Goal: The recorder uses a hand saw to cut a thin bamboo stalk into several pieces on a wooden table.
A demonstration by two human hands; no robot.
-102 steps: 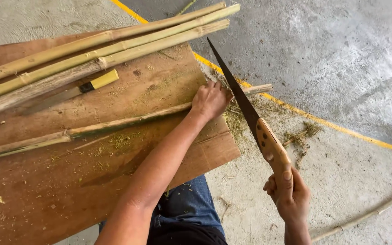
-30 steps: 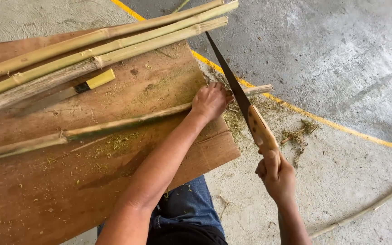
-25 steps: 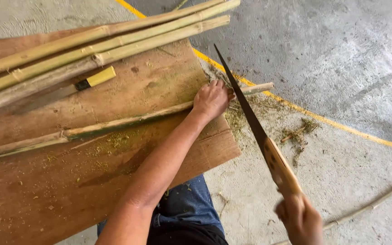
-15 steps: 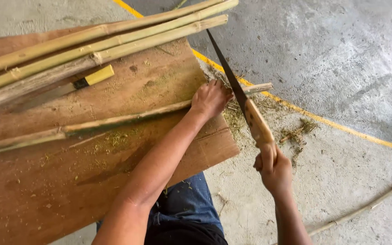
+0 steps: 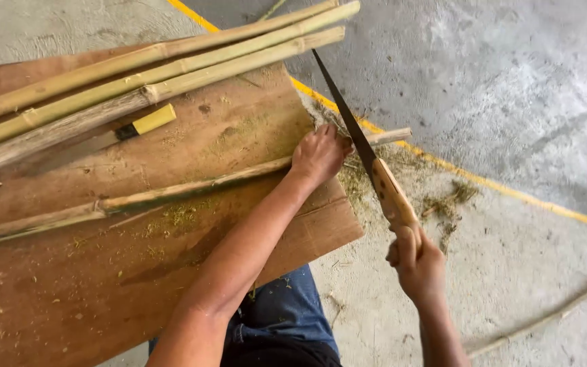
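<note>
My left hand [image 5: 318,153] presses a thin bamboo pole [image 5: 171,194] down on a brown wooden board [image 5: 103,285], close to the board's right edge. The pole's short end [image 5: 392,136] sticks out past the board over the floor. My right hand [image 5: 416,261] grips the wooden handle of a hand saw [image 5: 358,143]. Its dark blade crosses the pole just right of my left hand, tip pointing away from me. Green-yellow sawdust [image 5: 354,178] lies on the floor under the cut.
Three longer bamboo poles [image 5: 164,68] lie along the board's far side. Beside them rests a tool with a yellow handle [image 5: 151,120]. A yellow line [image 5: 484,180] runs across the concrete floor. A thin stick [image 5: 545,316] lies on the floor at the right.
The saw has gone back and forth across the pole: pulled toward me, pushed forward, and now drawn slightly back again. My left hand has stayed on the pole.
</note>
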